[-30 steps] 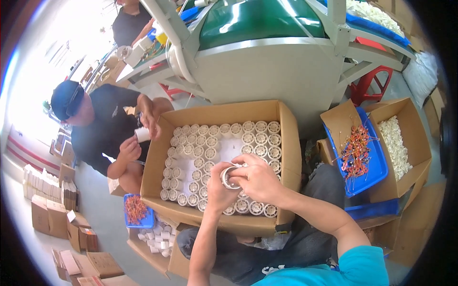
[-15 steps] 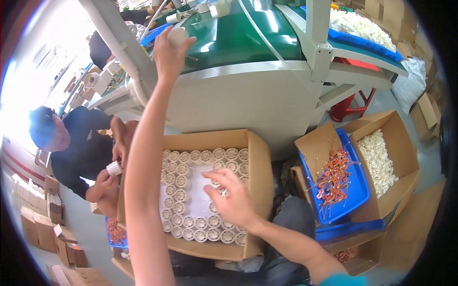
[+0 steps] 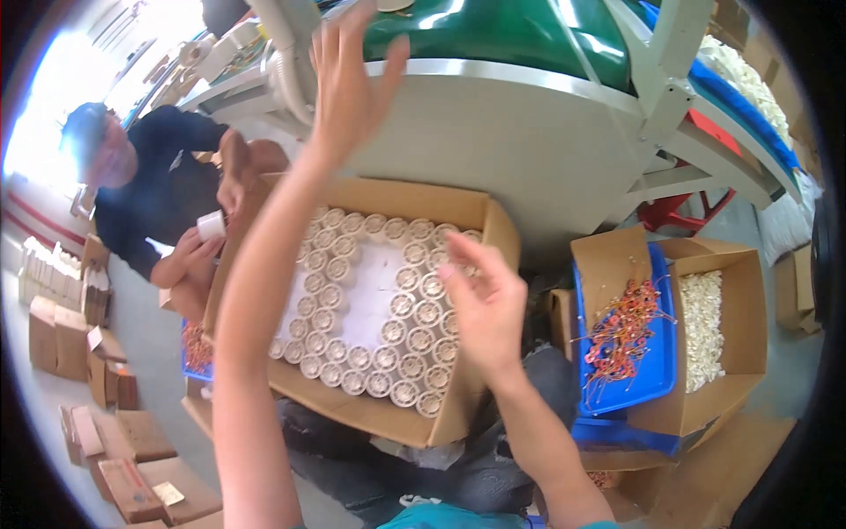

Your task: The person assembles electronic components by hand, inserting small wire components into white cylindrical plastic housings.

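My left hand is raised in front of the green conveyor belt, fingers spread and nothing in it. Close above it, a white round part shows at the picture's top edge, on the belt. Below, a cardboard box holds rows of white cylindrical parts with slotted round tops. They stand around a bare patch of pale sheet. Over the box's right side hovers my right hand, thumb and fingers apart, near the parts there; nothing shows in its grasp.
At left, a seated co-worker holds a white part. To the right are a blue tray of red-orange wired pieces and a carton of small white pieces. The conveyor's metal frame stands beyond the box.
My left hand has let go of the white cylindrical part it held over the belt, and its fingers have spread. My right hand has moved toward the box's right side. The view has shifted.
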`<state>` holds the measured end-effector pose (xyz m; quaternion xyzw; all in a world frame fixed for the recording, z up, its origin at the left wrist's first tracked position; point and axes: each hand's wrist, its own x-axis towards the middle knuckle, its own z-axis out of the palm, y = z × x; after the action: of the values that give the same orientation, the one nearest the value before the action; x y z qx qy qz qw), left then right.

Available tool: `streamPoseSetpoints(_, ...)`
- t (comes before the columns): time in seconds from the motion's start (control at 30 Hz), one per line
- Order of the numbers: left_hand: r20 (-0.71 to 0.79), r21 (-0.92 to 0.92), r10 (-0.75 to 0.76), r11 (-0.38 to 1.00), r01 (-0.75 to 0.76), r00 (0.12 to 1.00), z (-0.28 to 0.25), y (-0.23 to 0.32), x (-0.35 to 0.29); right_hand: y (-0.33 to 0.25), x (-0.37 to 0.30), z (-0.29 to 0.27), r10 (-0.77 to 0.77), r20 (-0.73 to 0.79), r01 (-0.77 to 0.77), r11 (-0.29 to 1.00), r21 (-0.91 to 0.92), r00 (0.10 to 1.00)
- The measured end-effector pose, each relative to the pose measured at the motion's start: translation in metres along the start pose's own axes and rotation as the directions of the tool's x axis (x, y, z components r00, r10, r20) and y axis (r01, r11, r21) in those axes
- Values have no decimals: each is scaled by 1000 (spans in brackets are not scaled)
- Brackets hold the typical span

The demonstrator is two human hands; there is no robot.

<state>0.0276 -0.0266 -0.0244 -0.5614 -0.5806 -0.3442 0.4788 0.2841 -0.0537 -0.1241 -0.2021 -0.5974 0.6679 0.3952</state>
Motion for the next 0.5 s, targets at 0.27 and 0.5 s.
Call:
streamPoseSetpoints(0.27,817,91,-402,798,595,414,-119,69,-291,14,0,21,123,59,-127,988,82,991)
streamPoseSetpoints(0.5,910,179,-395,645,743,124,-69,78,-325,34,-1,34,107,57,-105,994,-41,993)
